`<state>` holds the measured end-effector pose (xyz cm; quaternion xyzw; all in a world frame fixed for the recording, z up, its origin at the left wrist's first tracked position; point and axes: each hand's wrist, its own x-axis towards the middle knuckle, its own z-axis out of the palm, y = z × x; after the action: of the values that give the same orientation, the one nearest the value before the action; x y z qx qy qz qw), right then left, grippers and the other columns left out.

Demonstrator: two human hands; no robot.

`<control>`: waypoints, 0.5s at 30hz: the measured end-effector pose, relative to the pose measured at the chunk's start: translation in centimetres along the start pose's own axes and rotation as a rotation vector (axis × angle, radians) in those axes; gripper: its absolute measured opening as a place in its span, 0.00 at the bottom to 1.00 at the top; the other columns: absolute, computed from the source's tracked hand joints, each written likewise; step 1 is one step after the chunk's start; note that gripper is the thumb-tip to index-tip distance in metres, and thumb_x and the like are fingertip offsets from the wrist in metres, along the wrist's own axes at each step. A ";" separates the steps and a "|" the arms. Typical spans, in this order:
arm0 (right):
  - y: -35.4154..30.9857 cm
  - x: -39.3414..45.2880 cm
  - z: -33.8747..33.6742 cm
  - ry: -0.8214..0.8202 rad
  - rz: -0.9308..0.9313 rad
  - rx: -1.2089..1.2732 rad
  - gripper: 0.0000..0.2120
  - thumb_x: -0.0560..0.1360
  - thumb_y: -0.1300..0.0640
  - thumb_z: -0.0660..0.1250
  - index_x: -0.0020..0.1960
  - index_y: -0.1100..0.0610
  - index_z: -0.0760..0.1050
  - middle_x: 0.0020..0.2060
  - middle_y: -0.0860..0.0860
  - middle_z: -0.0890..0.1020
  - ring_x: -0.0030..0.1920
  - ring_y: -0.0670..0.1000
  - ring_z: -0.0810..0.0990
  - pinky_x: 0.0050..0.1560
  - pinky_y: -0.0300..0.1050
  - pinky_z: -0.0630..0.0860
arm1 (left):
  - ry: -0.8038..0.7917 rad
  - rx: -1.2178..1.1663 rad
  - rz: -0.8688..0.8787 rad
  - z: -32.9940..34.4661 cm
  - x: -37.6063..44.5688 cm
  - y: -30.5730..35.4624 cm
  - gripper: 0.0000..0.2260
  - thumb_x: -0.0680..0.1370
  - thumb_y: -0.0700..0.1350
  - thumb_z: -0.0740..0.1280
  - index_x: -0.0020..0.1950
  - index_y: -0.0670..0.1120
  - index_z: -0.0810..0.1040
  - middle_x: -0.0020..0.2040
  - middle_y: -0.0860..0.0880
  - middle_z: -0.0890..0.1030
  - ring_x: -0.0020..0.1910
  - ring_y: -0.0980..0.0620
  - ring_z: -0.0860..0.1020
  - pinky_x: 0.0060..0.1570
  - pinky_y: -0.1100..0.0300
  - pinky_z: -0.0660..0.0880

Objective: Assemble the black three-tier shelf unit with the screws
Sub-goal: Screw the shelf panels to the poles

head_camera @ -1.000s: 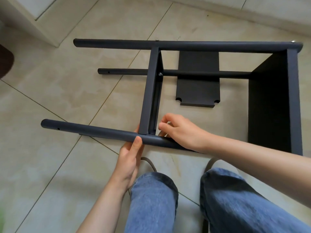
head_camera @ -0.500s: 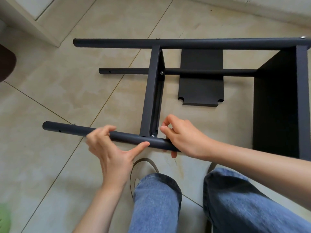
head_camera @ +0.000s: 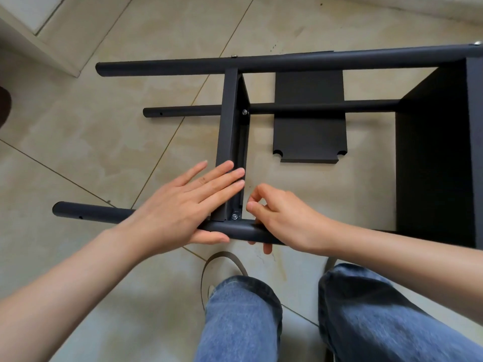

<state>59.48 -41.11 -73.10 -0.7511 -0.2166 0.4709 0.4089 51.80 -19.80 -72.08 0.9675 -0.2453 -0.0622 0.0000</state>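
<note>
From the head view, the black shelf unit lies on its side on the tiled floor, its round posts running left to right and its panels standing on edge between them. The left hand is spread flat, fingers straight and close together, their tips resting on the face of the middle shelf panel just above where it meets the near post; the thumb lies along the underside of that post, so the palm covers the joint's left side without curling round anything. The right hand sits just to the right of the same joint, its thumb and index finger bent towards each other near the panel's inner edge, close to a small silver screw set in the corner bracket; whether something is pinched between those fingertips cannot be told. Its remaining fingers wrap under the near post, one tip showing below it. A second screw shows where the panel meets the middle post. A loose black panel with notched corners lies flat on the floor beyond. The end panel stands at the right. Blue-jeaned legs fill the bottom of the frame.
</note>
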 end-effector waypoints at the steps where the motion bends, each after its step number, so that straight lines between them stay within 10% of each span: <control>1: 0.1 0.1 0.0 -0.004 0.007 0.013 0.08 0.84 0.52 0.54 0.49 0.54 0.67 0.35 0.54 0.85 0.28 0.52 0.83 0.34 0.44 0.77 | 0.011 -0.051 -0.002 0.2 0.0 0.1 0.37 0.80 0.65 0.55 0.79 0.41 0.61 0.80 0.45 0.60 0.80 0.47 0.55 0.78 0.48 0.53; 15: 1.0 4.7 -1.1 -0.237 0.204 0.258 0.05 0.79 0.55 0.67 0.45 0.54 0.79 0.34 0.46 0.83 0.33 0.43 0.78 0.34 0.33 0.76 | 0.064 -0.207 -0.013 1.1 -0.5 0.0 0.38 0.81 0.65 0.58 0.79 0.38 0.58 0.81 0.43 0.57 0.81 0.46 0.54 0.79 0.50 0.52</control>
<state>62.61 -38.79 -76.18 -0.6499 -0.1241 0.6188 0.4235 51.28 -19.51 -73.11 0.9654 -0.2310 -0.0563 0.1073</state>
